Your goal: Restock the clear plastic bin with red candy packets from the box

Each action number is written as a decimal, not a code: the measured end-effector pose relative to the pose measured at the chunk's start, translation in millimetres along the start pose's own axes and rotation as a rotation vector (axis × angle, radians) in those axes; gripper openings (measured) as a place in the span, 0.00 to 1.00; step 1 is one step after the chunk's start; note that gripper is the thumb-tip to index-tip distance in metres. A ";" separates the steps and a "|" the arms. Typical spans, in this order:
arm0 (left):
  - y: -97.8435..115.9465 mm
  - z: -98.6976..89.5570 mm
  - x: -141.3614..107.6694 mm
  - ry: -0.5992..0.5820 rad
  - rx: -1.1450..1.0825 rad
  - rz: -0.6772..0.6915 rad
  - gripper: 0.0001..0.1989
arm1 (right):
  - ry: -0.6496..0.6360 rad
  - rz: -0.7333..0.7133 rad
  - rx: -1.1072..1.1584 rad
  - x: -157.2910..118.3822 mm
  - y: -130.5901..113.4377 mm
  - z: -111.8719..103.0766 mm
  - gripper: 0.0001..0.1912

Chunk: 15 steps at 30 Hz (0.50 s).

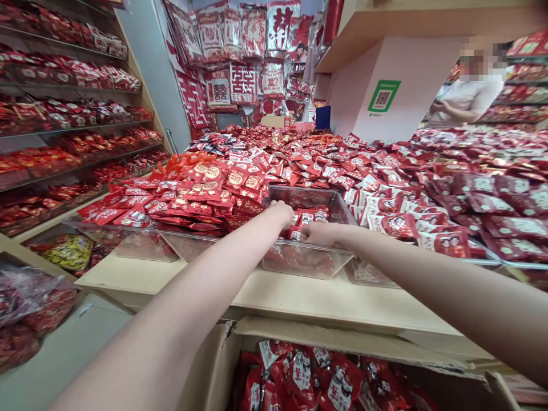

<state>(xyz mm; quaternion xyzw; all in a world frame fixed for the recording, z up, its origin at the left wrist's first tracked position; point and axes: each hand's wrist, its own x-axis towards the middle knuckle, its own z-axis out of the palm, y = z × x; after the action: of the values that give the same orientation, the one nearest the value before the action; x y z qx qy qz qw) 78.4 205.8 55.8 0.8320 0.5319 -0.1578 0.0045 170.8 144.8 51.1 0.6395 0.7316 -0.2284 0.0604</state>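
Note:
A clear plastic bin [306,260] stands at the front of the counter, with small red-and-white packets [307,218] inside it. Both hands reach into this bin. My left hand [281,214] is curled at its left side; its fingertips are hidden, so what they hold cannot be made out. Toward the front right of the bin, my right hand [320,233] has its fingers bent closed against a small red packet at the near wall. Below the counter, an open cardboard box [351,331] contains larger red packets [302,371] with white lettering.
Red packets [209,180] are heaped left of the bin, white-and-red ones [389,214] to the right. Stocked shelves [72,85] line the left wall. A wooden pillar with a green QR sign [384,97] rises behind. A person [468,94] stands at the back right.

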 end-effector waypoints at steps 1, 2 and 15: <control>0.2 0.1 0.9 0.000 0.006 -0.003 0.16 | -0.017 -0.026 -0.035 0.8 -1.1 -0.2 0.05; 0.2 -0.1 1.1 0.001 0.010 -0.002 0.16 | -0.026 -0.052 -0.066 1.5 -2.6 -0.2 0.06; -3.9 1.0 -0.8 0.046 -0.095 0.072 0.15 | 0.307 -0.114 -0.152 3.5 -7.7 -13.1 0.07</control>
<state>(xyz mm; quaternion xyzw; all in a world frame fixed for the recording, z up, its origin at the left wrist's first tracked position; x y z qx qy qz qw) 74.4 206.6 55.6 0.8528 0.5085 -0.1130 0.0372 165.4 152.8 63.4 0.6179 0.7825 -0.0752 -0.0170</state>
